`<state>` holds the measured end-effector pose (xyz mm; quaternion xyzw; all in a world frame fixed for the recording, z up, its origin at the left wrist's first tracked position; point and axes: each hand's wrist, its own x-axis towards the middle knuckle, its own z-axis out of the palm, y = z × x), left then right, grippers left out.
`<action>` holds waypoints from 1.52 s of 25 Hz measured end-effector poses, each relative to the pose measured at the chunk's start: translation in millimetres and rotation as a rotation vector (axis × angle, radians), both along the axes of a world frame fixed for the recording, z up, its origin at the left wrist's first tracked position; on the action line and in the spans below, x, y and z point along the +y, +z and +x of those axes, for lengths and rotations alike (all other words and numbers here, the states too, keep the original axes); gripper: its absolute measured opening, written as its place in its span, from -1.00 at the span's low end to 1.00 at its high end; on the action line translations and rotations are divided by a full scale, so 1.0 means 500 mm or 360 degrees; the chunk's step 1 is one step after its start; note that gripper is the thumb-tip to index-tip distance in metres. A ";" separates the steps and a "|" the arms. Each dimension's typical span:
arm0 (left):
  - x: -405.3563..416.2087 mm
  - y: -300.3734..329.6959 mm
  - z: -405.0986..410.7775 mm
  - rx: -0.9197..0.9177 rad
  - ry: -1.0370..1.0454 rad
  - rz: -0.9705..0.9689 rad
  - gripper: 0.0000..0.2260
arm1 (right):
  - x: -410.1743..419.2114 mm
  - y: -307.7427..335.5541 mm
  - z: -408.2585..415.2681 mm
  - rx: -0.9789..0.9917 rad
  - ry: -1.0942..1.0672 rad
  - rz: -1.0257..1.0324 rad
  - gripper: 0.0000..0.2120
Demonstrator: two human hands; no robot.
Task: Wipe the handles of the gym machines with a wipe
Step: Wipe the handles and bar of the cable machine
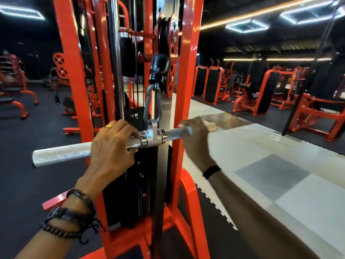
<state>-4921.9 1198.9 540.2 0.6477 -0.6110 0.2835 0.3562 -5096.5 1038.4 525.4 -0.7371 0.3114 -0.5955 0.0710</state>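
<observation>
Straight cable bar, knurled steel, rigid, swinging from carabiner: left hand wrapped beside swivel, right hand gripping beyond; wipe unconfirmed.

silver knurled bar, orange machine frame, black wristband

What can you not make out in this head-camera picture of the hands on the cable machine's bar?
- Wipe: head view, mostly hidden inside the blurred right hand.
- Bar under the left hand: covered by fingers.
- Weight stack: numbers too small and dark.
- Machine top: cut off by frame edge.
</observation>
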 end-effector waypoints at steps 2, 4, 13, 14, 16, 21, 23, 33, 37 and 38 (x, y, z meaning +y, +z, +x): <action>0.000 -0.005 0.006 -0.0098 0.0010 -0.0041 -0.69 | 0.060 -0.020 0.034 0.0088 0.0136 -0.0173 -0.90; 0.002 -0.014 0.014 -0.0151 -0.0011 -0.0100 -0.73 | 0.038 -0.027 0.005 0.0163 0.0117 -0.0310 -0.90; -0.002 -0.097 -0.129 -0.0063 -0.0606 -0.0398 -0.90 | -0.027 -0.058 -0.303 -0.0110 -0.0633 0.0097 -0.91; -0.011 -0.106 -0.170 -0.0023 -0.0726 -0.0310 -0.86 | 0.017 -0.068 -0.325 -0.0113 -0.0640 0.0088 -0.91; -0.030 -0.116 -0.264 0.0057 -0.0970 -0.0127 -0.81 | 0.110 -0.091 -0.388 -0.0151 -0.0689 0.0071 -0.91; -0.009 -0.152 -0.570 0.0193 -0.1552 0.0226 -0.78 | 0.355 -0.124 -0.687 -0.0390 -0.1004 0.0171 -0.83; 0.056 -0.173 -0.725 0.0227 -0.1808 0.0327 -0.80 | 0.480 -0.131 -0.855 -0.0460 -0.1275 0.0213 -0.78; 0.575 -0.140 -1.462 0.0074 -0.2956 0.0435 -0.80 | 1.286 -0.109 -1.324 -0.0520 -0.2295 0.0196 -0.79; 0.775 -0.128 -1.665 -0.0033 -0.3375 0.0423 -0.79 | 1.539 -0.092 -1.410 -0.0531 -0.2722 0.0187 -0.74; 0.821 -0.126 -1.711 -0.0059 -0.3459 0.0425 -0.79 | 1.591 -0.089 -1.432 -0.0536 -0.2828 0.0180 -0.78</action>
